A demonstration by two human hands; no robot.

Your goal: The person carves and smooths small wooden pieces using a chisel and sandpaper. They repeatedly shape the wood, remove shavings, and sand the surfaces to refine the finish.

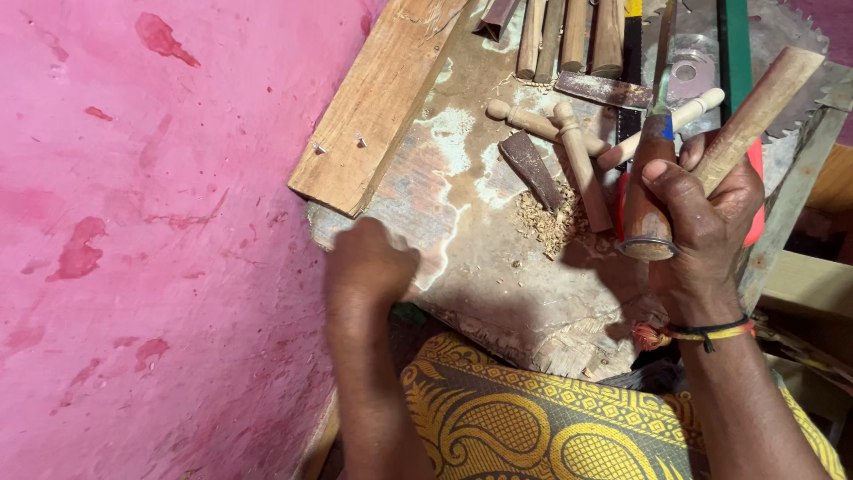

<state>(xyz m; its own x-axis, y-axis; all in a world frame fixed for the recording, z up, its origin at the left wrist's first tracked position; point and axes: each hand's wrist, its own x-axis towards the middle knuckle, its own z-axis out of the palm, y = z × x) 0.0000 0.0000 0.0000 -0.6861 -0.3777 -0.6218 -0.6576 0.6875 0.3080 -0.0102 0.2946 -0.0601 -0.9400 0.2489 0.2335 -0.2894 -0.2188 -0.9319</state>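
**Chisel and stick held over the worn block**

Pink plaster, blotched with darker red, fills our left side, and a scarred wooden work block (498, 267) sits against it. Nearest to us lies yellow-and-black patterned cloth (498, 418) over the lap. Just above it our left hand (369, 267) rests curled into a loose fist at the block's near edge; it is blurred, and we cannot tell whether it holds anything.

Our right hand (702, 222) is closed around two things at once: a chisel (649, 187) with a brown wooden handle, and a pale wooden stick (755, 116). The chisel stands nearly upright, ringed butt toward us, blade end pointing away. The stick's long axis slants up and to the right.

Holding both well, we judge, means keeping them pinned apart so neither slips.

Beyond the hand lie wood shavings (551, 222), turned pegs (577, 160), a dark wedge (529, 164) and a plank (382, 98). Farthest off, a row of handles (569, 36) and a saw blade (791, 53).
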